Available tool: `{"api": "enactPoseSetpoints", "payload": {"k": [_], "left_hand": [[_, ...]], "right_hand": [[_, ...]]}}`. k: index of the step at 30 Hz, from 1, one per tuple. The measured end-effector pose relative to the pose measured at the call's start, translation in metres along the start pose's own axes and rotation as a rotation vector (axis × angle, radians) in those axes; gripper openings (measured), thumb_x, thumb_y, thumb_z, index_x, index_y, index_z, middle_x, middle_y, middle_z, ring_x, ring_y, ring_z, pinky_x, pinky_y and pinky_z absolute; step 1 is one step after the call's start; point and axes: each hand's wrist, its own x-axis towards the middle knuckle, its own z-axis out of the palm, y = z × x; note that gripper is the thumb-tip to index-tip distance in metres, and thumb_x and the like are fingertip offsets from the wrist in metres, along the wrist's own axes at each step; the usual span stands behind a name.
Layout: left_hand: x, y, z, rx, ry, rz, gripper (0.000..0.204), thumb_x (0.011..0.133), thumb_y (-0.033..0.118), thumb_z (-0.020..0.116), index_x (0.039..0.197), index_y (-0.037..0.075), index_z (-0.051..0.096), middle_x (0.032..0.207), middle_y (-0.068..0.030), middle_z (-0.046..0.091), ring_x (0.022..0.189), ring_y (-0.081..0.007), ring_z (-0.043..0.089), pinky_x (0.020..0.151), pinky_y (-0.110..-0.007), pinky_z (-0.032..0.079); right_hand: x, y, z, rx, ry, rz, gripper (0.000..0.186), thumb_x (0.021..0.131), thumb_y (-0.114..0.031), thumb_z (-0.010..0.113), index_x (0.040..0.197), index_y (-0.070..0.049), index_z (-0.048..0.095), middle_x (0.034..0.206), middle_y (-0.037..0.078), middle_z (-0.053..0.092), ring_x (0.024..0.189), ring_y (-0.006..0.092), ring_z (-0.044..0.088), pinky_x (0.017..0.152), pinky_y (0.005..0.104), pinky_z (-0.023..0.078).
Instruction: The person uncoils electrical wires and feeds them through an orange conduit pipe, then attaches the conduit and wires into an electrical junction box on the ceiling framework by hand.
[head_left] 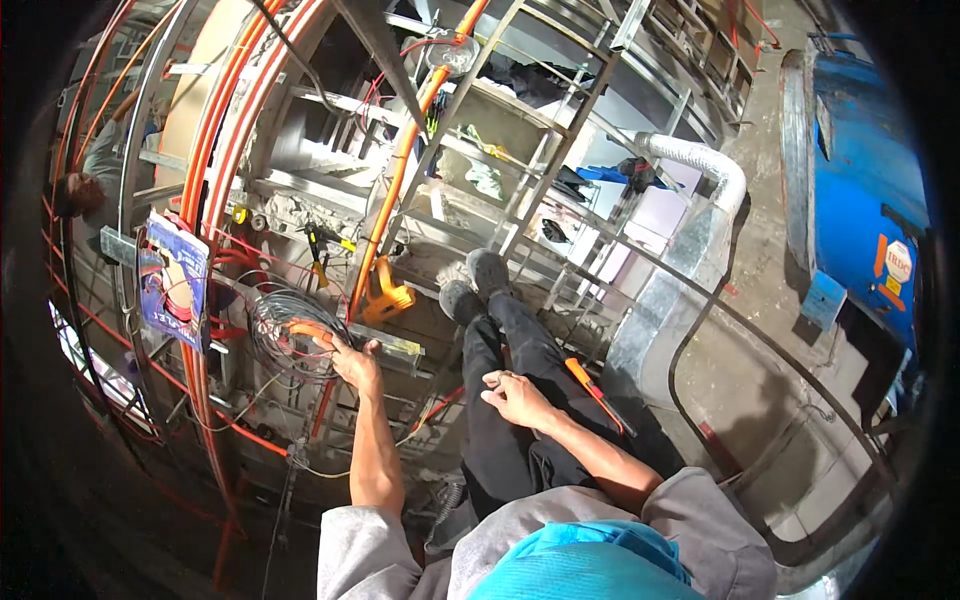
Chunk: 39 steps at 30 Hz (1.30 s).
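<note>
My left hand [357, 368] reaches over a loose coil of grey wire [283, 345]. Its fingertips meet an orange handle [308, 328] lying across the coil, while the thumb stands apart; the rest of that tool is lost among the wires. Above my thigh, my right hand [520, 400] is closed with curled fingers, and anything inside it is too small to name. Beside that hand, a tool with an orange handle and dark shaft [590, 385] lies along my right leg. A yellow power tool [387, 293] sits beyond my left hand.
Orange conduits [402, 150] and red cables rise at the left, near a blue printed box [175, 280]. A metal ladder [560, 130] lies ahead of my shoes. Silver ducting [705, 165] bends at the right, before a blue container [865, 200]. Another person [90, 195] is at far left.
</note>
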Motion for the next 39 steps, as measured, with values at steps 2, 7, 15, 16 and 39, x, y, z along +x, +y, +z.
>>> {"api": "enactPoseSetpoints", "payload": {"k": [2,7,15,16,39], "left_hand": [[-0.002,0.008,-0.001,-0.014,0.009,0.021,0.096,0.068,0.032,0.091,0.146,0.004,0.041,0.121,-0.0301,0.059,0.111,-0.0485,0.059,0.095,-0.053,0.046],[0.0,0.002,-0.001,-0.049,-0.012,0.007,0.099,0.066,0.027,0.092,0.147,0.005,0.041,0.151,-0.03,0.038,0.129,-0.0453,0.05,0.104,-0.052,0.042],[-0.001,0.012,0.001,-0.125,-0.044,-0.057,0.097,0.068,0.018,0.091,0.149,0.007,0.038,0.164,-0.0255,0.021,0.137,-0.0419,0.045,0.107,-0.049,0.042],[0.002,0.008,0.003,-0.123,-0.038,-0.052,0.097,0.068,0.018,0.091,0.149,0.007,0.038,0.164,-0.0255,0.021,0.137,-0.0419,0.045,0.107,-0.049,0.042],[0.005,0.015,0.002,0.089,-0.039,0.004,0.101,0.069,0.028,0.091,0.147,0.0,0.034,0.159,-0.0347,0.022,0.121,-0.0485,0.055,0.101,-0.053,0.045]], "right_hand": [[-0.002,-0.009,-0.004,0.239,-0.023,0.122,0.039,0.096,-0.023,0.067,0.123,0.005,0.061,0.118,0.021,0.069,0.113,0.0278,0.068,0.095,0.0383,0.054],[-0.008,-0.012,0.008,0.484,0.02,0.237,0.037,0.098,-0.024,0.067,0.124,0.002,0.063,0.11,0.013,0.073,0.103,0.0215,0.07,0.089,0.0335,0.055],[-0.024,-0.026,0.019,1.029,0.012,0.33,0.045,0.103,-0.029,0.061,0.134,0.002,0.054,0.12,0.013,0.066,0.102,0.0174,0.066,0.09,0.0303,0.054],[-0.023,-0.031,0.02,1.079,-0.003,0.314,0.046,0.104,-0.031,0.06,0.135,0.002,0.053,0.12,0.013,0.066,0.103,0.0176,0.066,0.09,0.0304,0.054],[0.326,-0.136,-0.338,-0.461,0.526,-0.276,0.047,0.091,-0.021,0.067,0.137,-0.014,0.059,0.123,0.025,0.056,0.116,0.0368,0.062,0.095,0.0469,0.053]]}}
